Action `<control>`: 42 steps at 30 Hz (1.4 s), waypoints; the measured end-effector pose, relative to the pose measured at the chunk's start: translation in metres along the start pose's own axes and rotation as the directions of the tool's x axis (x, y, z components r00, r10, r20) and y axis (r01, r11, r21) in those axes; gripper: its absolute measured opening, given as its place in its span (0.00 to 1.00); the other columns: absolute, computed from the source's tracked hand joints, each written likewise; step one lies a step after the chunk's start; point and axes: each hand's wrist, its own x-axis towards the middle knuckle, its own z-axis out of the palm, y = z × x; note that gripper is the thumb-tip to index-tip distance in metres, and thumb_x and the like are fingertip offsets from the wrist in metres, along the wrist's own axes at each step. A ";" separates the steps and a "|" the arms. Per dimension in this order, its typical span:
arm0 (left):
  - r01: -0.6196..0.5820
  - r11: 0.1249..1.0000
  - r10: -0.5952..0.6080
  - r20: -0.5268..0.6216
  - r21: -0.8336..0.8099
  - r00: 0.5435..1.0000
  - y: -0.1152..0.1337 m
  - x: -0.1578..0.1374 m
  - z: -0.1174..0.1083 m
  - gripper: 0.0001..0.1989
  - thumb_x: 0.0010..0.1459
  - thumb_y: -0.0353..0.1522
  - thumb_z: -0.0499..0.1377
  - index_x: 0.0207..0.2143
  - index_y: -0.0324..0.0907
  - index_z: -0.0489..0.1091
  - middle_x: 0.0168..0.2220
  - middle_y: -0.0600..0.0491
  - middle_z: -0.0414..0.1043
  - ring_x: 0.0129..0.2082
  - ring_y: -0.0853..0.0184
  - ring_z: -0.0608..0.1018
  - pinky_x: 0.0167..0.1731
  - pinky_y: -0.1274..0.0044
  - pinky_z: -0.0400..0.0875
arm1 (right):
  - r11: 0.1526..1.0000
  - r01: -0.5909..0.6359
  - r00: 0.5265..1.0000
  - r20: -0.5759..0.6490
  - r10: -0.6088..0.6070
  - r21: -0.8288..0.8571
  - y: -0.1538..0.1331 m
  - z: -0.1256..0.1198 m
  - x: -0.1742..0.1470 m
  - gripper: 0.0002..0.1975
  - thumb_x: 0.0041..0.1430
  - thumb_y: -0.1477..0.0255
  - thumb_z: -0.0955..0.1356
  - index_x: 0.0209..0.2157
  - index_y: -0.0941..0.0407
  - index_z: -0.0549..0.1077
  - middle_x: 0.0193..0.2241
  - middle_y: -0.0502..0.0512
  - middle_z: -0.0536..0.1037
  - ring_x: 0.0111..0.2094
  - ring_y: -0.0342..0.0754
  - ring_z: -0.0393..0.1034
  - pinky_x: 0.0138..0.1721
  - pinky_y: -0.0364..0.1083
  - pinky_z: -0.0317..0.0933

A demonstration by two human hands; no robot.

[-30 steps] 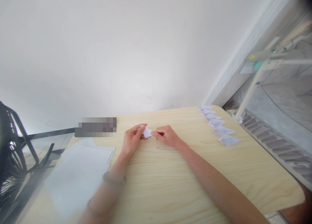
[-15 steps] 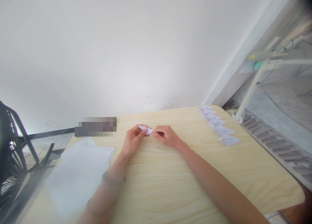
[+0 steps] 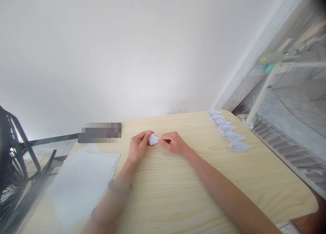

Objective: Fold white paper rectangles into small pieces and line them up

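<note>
A small piece of folded white paper [image 3: 153, 140] is held just above the table between my two hands. My left hand [image 3: 139, 144] grips its left side, thumb on top and fingers behind. At its right corner my right hand [image 3: 173, 142] pinches the paper between thumb and fingertips. The finer folds are too small to make out. Off to the right, several folded white paper shapes [image 3: 239, 146] with pointed ends stand in a row, apart from my hands.
White paper sheets [image 3: 81, 183] lie by my left forearm on the wooden table [image 3: 163, 193]. A blurred-out dark object [image 3: 100, 133] sits at the back left edge. A white wall [image 3: 152, 57] rises behind; a black chair [image 3: 17, 142] stands left, a pale metal frame [image 3: 262, 94] right.
The folded paper has turned from a narrow, pointed look to a wider, squarish face. My left thumb has shifted up and left along it. Both hands otherwise stay in place.
</note>
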 end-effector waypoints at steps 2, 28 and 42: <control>0.013 1.000 -0.013 0.010 0.010 1.000 0.000 0.000 0.000 0.19 0.49 0.42 0.56 0.35 0.36 0.71 0.24 0.52 0.73 0.24 0.68 0.73 0.28 0.76 0.70 | 1.000 -0.010 1.000 0.001 0.010 0.001 0.001 0.000 0.000 0.17 0.54 0.70 0.59 0.14 0.58 0.56 0.14 0.45 0.54 0.18 0.37 0.46 0.22 0.40 0.43; -0.023 0.999 0.026 0.078 -0.032 0.997 -0.002 0.001 -0.005 0.16 0.51 0.40 0.55 0.34 0.37 0.72 0.33 0.48 0.72 0.36 0.66 0.71 0.41 0.73 0.64 | 0.988 -0.114 0.992 -0.046 0.119 0.103 0.000 -0.001 0.001 0.12 0.53 0.65 0.62 0.24 0.59 0.66 0.20 0.47 0.64 0.21 0.38 0.55 0.23 0.39 0.49; -0.088 0.995 0.083 0.108 0.044 0.991 -0.006 0.001 0.000 0.15 0.50 0.40 0.55 0.36 0.38 0.69 0.35 0.49 0.72 0.32 0.68 0.73 0.36 0.75 0.68 | 0.934 -0.212 0.947 -0.176 0.269 0.289 0.011 0.001 0.004 0.11 0.55 0.64 0.61 0.34 0.57 0.67 0.23 0.50 0.68 0.22 0.40 0.63 0.24 0.39 0.58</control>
